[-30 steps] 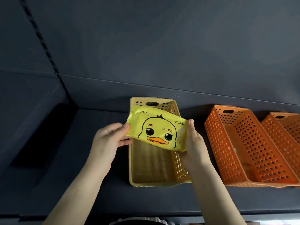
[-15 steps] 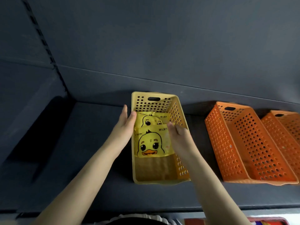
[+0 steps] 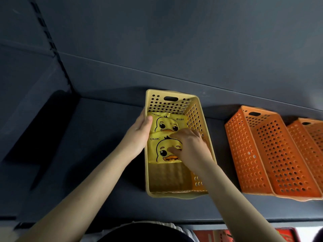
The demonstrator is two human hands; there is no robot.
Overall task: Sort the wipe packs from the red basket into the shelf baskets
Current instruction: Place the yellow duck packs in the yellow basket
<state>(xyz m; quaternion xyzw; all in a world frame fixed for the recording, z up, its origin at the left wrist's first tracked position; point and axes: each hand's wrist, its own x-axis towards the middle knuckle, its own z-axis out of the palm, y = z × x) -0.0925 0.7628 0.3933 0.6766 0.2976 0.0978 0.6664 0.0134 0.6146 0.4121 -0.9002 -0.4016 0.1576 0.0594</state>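
Note:
A yellow shelf basket (image 3: 201, 123) stands on the dark shelf with two yellow duck wipe packs lying flat inside. The far pack (image 3: 167, 122) sits near the back wall, and the near pack (image 3: 160, 149) overlaps its front edge. My left hand (image 3: 138, 135) straddles the basket's left wall, thumb inside touching the far pack, fingers straight along the outside. My right hand (image 3: 190, 147) lies in the basket with spread fingers pressing on the near pack. A strip of the red basket (image 3: 244, 235) shows at the bottom edge.
Two orange perforated baskets (image 3: 258, 151) (image 3: 309, 137) stand side by side to the right of the yellow one on the same shelf, with nothing visible inside them. The shelf's dark back panel rises behind, and bare shelf surface (image 3: 97, 137) lies left of the yellow basket.
The pack held above the basket by both hands now lies inside it in front of the other pack. My right hand has come down flat onto it; my left moved to the basket's wall.

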